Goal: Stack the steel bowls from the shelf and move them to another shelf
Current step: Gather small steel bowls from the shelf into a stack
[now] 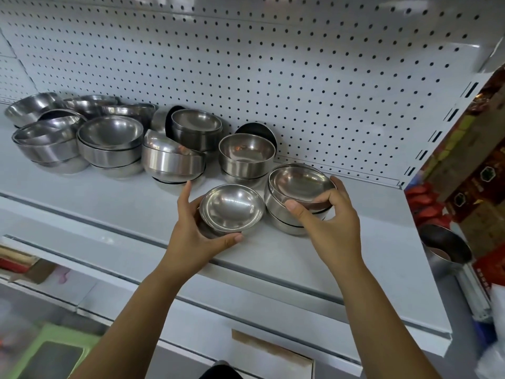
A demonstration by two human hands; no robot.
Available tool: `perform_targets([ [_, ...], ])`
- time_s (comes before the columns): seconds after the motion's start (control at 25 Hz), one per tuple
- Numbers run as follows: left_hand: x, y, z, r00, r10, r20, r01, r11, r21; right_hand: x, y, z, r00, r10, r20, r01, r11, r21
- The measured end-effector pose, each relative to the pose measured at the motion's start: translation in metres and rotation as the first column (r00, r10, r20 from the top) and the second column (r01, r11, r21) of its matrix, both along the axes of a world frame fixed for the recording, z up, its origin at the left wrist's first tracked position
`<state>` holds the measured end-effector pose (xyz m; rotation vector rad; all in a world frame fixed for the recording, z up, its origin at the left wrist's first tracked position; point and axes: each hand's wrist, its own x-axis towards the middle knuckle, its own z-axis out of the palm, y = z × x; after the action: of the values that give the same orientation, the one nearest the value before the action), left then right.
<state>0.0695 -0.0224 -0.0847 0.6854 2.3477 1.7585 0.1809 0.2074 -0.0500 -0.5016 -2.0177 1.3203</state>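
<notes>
While the left hand [196,228] is cupping a single small steel bowl [232,207] near the front edge of the white shelf [109,203], thumb curling under its near rim and fingers spreading round its left side, the right hand [328,222] is gripping the tilted top bowl of a short bowl stack [297,192] just beside it, toward the shelf's right end. Whether the small bowl is touching the shelf cannot be told. Another low stack [246,157] is standing just behind them, by the pegboard back panel [273,64]. More stacked steel bowls [109,143] are crowding the shelf's back left part.
</notes>
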Motion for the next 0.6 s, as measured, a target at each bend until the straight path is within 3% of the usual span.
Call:
perform_targets([
  [0.36,-0.003,0.0,-0.006,0.999,-0.014,-0.036,0.015,1.0,0.015,0.005,0.006,0.007,0.999,0.047,0.021,-0.046,0.999,-0.019],
  [0.6,-0.004,0.0,-0.006,1.0,-0.01,-0.029,0.011,0.999,0.037,0.005,0.003,0.017,0.979,0.059,-0.194,-0.065,0.998,-0.022],
])
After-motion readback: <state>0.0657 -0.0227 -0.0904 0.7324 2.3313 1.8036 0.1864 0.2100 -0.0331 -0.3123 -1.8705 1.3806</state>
